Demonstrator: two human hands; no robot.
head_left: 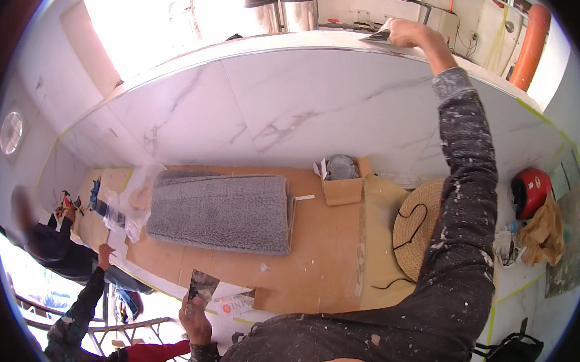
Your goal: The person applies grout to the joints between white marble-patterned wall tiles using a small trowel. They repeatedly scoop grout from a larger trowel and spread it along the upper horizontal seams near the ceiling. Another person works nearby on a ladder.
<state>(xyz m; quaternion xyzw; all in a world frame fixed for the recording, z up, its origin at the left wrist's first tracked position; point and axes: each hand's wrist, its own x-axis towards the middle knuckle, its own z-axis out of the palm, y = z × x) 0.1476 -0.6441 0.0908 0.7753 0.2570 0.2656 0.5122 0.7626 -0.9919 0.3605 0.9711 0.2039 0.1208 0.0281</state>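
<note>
My right hand (408, 33) reaches far up at the top of the view, closed around a putty knife (376, 36). Its blade rests at the top ledge (296, 40) above the marbled wall panels. Low on the left, my left hand (196, 324) grips a second, wider putty knife (202, 284) whose dark blade is smeared with pale material and points upward. Both my dark sleeves are spattered with white.
Below lie a folded grey rug (221, 210) on cardboard (325, 266), an open carton (343, 191), a woven straw hat (412, 228) and a red helmet (530, 191). Co-workers' arms, one with an outstretched hand (105, 256), are at left near a ladder (131, 329). Metal canisters (299, 10) stand behind the ledge.
</note>
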